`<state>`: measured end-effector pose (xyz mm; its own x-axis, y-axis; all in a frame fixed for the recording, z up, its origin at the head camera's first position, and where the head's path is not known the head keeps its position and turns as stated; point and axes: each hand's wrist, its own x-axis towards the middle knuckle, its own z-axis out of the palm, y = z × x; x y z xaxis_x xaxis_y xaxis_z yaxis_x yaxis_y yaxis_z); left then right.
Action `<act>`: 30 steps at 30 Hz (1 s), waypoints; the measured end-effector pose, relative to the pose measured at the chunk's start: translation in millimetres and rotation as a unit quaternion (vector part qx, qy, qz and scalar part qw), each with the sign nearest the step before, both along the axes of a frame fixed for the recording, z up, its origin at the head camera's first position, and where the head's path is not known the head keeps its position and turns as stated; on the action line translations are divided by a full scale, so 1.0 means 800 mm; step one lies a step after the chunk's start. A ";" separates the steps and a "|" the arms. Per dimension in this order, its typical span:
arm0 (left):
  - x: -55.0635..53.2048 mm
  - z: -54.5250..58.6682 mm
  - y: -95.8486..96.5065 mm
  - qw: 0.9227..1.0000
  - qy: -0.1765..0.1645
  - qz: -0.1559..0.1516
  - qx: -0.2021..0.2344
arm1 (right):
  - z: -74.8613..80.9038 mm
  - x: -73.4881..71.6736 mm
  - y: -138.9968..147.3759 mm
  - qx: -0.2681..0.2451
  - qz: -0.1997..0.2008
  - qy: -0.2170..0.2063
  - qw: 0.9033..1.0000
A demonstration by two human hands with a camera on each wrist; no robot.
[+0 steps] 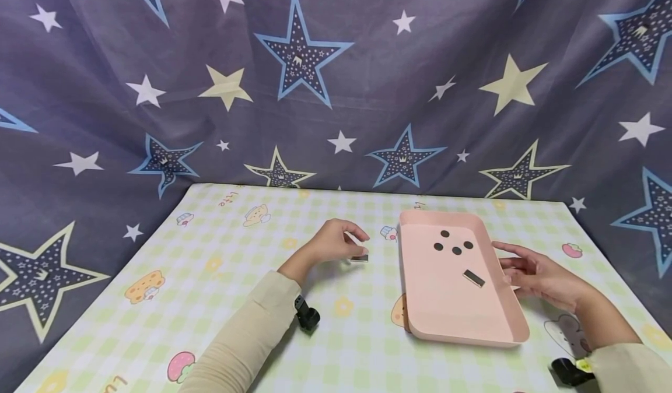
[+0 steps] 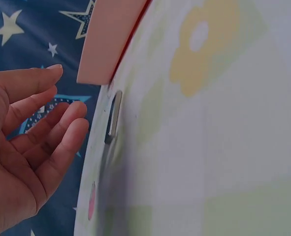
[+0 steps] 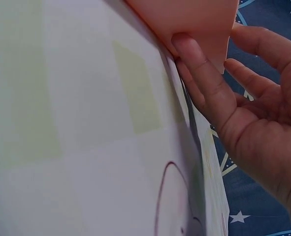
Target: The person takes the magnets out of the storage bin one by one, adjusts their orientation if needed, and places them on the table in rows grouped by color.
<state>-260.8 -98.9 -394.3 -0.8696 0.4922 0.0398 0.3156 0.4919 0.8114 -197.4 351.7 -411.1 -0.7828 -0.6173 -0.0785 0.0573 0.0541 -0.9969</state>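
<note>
My left hand [image 1: 334, 242] is low over the cloth, fingers loosely bent and parted, with nothing between them. Just below its fingertips lies a small dark bar with silvery edges [image 1: 360, 259]; the left wrist view shows a gap between the fingers and this bar [image 2: 113, 118]. At the right, my right hand [image 1: 541, 279] rests its extended fingers against the outer right wall of a shallow pink tray [image 1: 462, 317]. In the right wrist view, fingertips touch the wall and rim [image 3: 204, 17]. Inside the tray are several black discs [image 1: 457, 251] and a similar dark bar [image 1: 474, 278].
A checked, cartoon-printed cloth [image 1: 210, 253] covers the table. Behind the table hangs a dark star-patterned curtain [image 1: 336, 90]. Black wrist cameras sit on the left wrist [image 1: 307, 315] and the right wrist [image 1: 569, 372].
</note>
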 end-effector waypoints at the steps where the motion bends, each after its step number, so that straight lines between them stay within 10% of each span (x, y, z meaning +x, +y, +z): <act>1: 0.001 0.002 0.002 1.000 0.000 -0.001 0.001 | 0.000 0.000 0.000 -0.003 0.002 0.000 1.000; 30: 0.019 0.033 0.069 0.994 0.037 -0.082 0.063 | 0.001 0.001 0.000 -0.005 0.003 -0.005 1.000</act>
<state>-245.5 -43.9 -368.2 -0.7710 0.6133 0.1718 0.4444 0.3248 0.8349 -197.0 351.3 -410.3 -0.7786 -0.6223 -0.0808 0.0677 0.0447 -0.9967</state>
